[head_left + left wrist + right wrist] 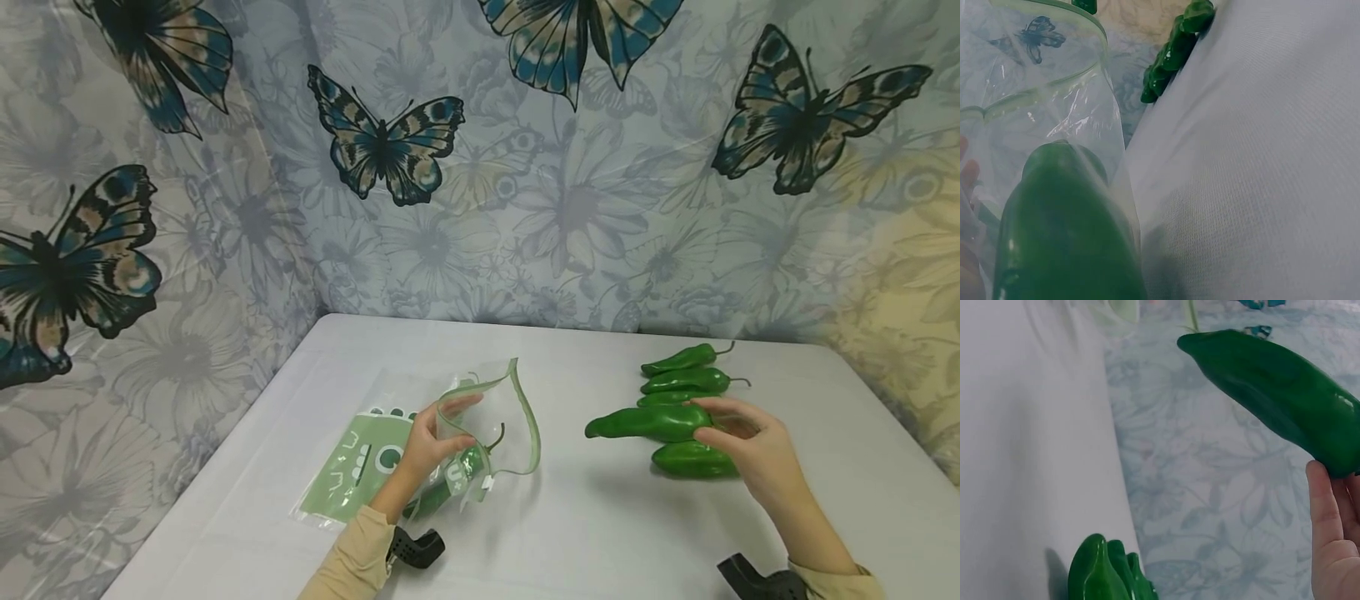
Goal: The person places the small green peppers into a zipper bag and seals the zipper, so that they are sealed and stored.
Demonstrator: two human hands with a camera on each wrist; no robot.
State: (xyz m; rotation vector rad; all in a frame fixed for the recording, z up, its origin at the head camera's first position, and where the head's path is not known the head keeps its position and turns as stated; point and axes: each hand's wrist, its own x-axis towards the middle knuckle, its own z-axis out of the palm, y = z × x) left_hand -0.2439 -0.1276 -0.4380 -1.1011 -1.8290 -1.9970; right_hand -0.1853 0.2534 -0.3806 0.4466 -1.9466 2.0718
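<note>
My left hand [429, 442] holds a clear zip bag [534, 429] by its side, the green-edged mouth spread wide and facing right. Inside lies a green pepper [450, 487], its stem toward the opening; the left wrist view shows the pepper [1066, 231] large through the plastic. With thumb and fingers my right hand [757, 442] pinches another green pepper [648, 423] at its thick end, its tip pointing left toward the bag. In the right wrist view this pepper [1279, 394] hangs above the table. Its stem end is mostly hidden by the fingers.
Several green peppers [686, 381] lie in a row on the right of the white table [570, 517], below and behind the right hand. A flat green-and-clear bag with a cartoon face [345, 475] lies left of the left hand. Butterfly-printed cloth [525, 208] hangs behind the table.
</note>
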